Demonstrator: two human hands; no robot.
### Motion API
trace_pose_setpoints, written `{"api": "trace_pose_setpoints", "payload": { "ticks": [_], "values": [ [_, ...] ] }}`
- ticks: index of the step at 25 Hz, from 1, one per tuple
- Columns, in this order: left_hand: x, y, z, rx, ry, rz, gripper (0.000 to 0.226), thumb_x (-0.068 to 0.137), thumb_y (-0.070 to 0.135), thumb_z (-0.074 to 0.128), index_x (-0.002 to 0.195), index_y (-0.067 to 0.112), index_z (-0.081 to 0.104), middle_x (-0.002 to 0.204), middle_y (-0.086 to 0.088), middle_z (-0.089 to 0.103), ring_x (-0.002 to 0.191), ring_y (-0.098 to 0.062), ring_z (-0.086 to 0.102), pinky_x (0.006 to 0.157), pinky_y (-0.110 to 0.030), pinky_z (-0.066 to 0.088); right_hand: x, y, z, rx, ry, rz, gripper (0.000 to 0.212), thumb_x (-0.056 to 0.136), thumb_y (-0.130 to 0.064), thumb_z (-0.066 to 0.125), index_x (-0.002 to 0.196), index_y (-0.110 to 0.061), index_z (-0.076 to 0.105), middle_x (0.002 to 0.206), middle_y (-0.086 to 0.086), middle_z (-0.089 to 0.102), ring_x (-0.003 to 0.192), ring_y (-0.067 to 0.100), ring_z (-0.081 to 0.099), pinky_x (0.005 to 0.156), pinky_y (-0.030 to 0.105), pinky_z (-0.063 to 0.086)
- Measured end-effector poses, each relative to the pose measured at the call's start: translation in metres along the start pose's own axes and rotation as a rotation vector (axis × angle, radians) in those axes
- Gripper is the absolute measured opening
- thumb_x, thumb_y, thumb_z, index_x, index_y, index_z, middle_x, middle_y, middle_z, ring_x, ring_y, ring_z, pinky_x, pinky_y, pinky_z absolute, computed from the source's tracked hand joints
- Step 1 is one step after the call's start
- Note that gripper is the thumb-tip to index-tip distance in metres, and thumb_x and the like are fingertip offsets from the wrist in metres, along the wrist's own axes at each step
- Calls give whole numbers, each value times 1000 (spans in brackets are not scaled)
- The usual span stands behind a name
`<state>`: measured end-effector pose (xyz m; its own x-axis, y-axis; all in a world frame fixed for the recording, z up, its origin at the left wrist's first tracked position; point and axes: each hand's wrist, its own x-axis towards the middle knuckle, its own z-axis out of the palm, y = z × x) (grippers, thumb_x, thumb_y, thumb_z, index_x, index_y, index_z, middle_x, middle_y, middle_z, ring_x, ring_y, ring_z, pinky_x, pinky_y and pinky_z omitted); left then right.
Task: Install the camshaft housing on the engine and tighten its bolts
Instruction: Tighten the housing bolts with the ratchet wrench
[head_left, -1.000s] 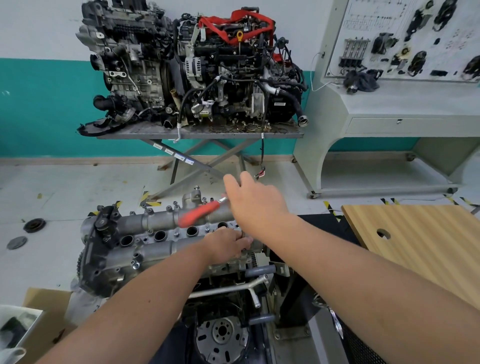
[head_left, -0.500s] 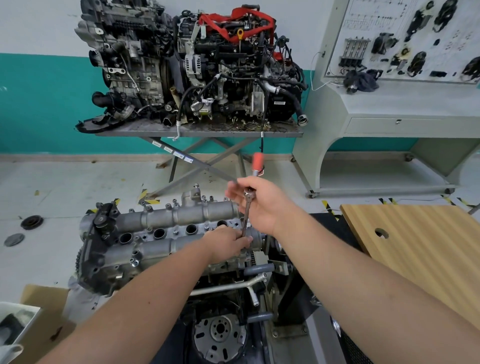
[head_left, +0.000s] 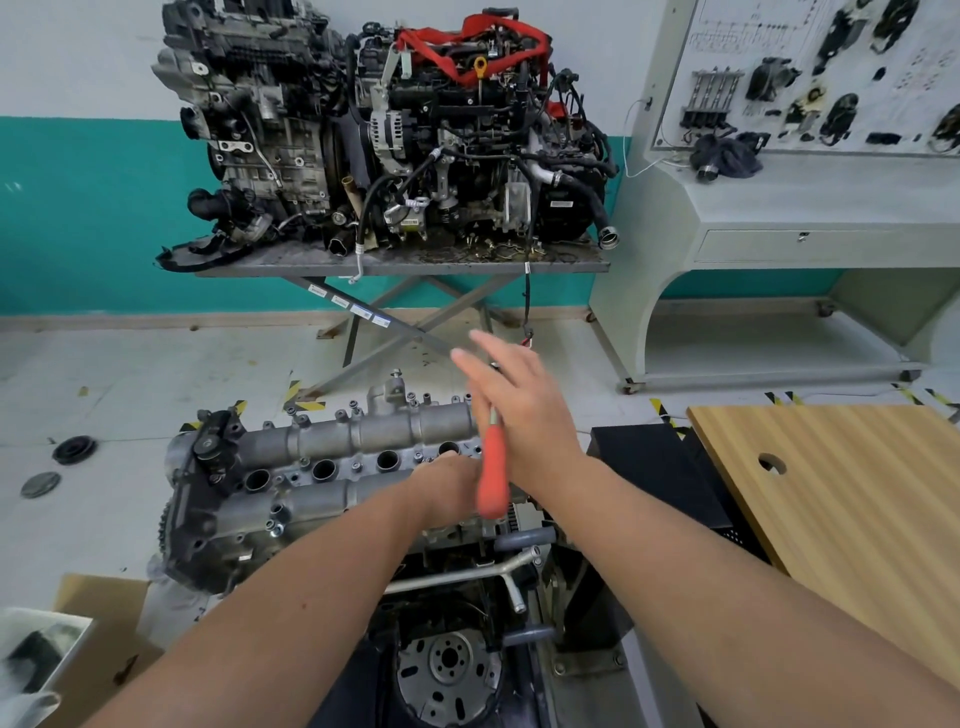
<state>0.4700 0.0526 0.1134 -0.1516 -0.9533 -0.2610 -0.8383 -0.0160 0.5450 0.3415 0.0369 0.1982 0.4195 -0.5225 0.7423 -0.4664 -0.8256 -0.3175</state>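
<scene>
Ratchet: orange handle now hangs downward; earlier it pointed up.
Right hand: fingers straight, ratchet against palm.
Left hand: on camshaft housing; grip unclear.
Count: one ratchet, four plug wells.

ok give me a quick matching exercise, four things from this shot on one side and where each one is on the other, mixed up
Things:
1. wrench
2. wooden board
3. camshaft housing
4. cardboard box

Places:
A. lower left corner, on the floor
B. far right, with a round hole in it
C. on top of the near engine, under the left hand
D. beside the right hand, red handle pointing down

Pairs: 1-D, 2-B, 3-C, 4-A
</scene>
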Motion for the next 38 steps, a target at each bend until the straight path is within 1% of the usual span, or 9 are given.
{"api": "trace_pose_setpoints", "payload": {
  "ticks": [3, 7, 11, 15, 18, 25, 30, 34, 38],
  "values": [
    [-3, 3, -1, -75, 15, 39, 43, 103, 42, 47, 137, 17, 54, 129, -4, 62, 117, -12, 55, 112, -41, 37, 18, -8, -6, -335, -338, -103, 36, 83, -2, 62, 118, -10, 63, 102, 10, 60, 91, 35, 62, 71, 39, 43],
    [-3, 1, -2, -134, -93, -57, 44, 101, 54, 39, 124, 24, 62, 119, 1, 64, 109, -19, 59, 94, -36, 45, 33, -25, -14, -576, -546, 2, 43, 101, -53, 32, 126, -20, 43, 97, 4, 46, 81, 26, 50, 68, 38, 33],
    [-1, 0, -2, -83, -70, -78, 47, 101, 57, 39, 100, 21, 68, 91, 0, 67, 80, -15, 62, 71, -31, 47, 56, -23, -21, -555, -688, 145, 22, 105, -33, 36, 103, -16, 51, 89, 3, 58, 72, 26, 50, 60, 36, 35],
    [-1, -1, -1, -41, -45, -86, 44, 99, 59, 41, 80, 26, 63, 83, 1, 65, 77, -15, 63, 72, -32, 50, 58, -16, -23, 741, -494, 1135, 14, 99, -14, 49, 105, -4, 55, 68, 6, 71, 64, 24, 71, 65, 36, 58],
    [0, 0, -3, -7, -51, -70, 40, 99, 58, 41, 76, 32, 61, 81, 1, 62, 75, -16, 62, 73, -33, 50, 37, -18, -17, 1394, -99, 1360, 11, 98, -8, 53, 89, -7, 59, 70, 6, 68, 67, 20, 69, 51, 24, 52],
    [1, 2, -1, -40, -56, -107, 41, 100, 56, 41, 79, 26, 60, 79, 2, 60, 72, -13, 58, 67, -30, 45, 5, -12, 2, 839, 9, 789, 22, 98, -44, 48, 105, -48, 69, 104, -31, 68, 106, -6, 61, 85, 14, 50],
    [-1, 1, -1, -40, -24, -36, 33, 97, 30, 54, 123, 10, 62, 122, -14, 64, 113, -33, 61, 99, -45, 49, -2, 1, 6, -71, 84, -74, 24, 92, -9, 64, 114, -6, 73, 119, 9, 70, 104, 29, 65, 84, 36, 54],
    [3, 0, 0, -40, -58, -91, 29, 100, 53, 44, 88, 33, 60, 92, 5, 67, 81, -11, 62, 66, -30, 44, 21, -9, -6, -470, -374, -61, 29, 80, -1, 64, 105, -12, 56, 90, 5, 52, 79, 28, 55, 64, 38, 41],
    [2, -2, 1, -43, -70, -91, 39, 100, 55, 38, 100, 25, 63, 92, 10, 61, 83, -10, 58, 72, -29, 44, 32, -22, -10, -519, -529, 78, 42, 100, -51, 40, 126, -19, 38, 91, 3, 33, 68, 27, 41, 62, 37, 28]
  ]
}}
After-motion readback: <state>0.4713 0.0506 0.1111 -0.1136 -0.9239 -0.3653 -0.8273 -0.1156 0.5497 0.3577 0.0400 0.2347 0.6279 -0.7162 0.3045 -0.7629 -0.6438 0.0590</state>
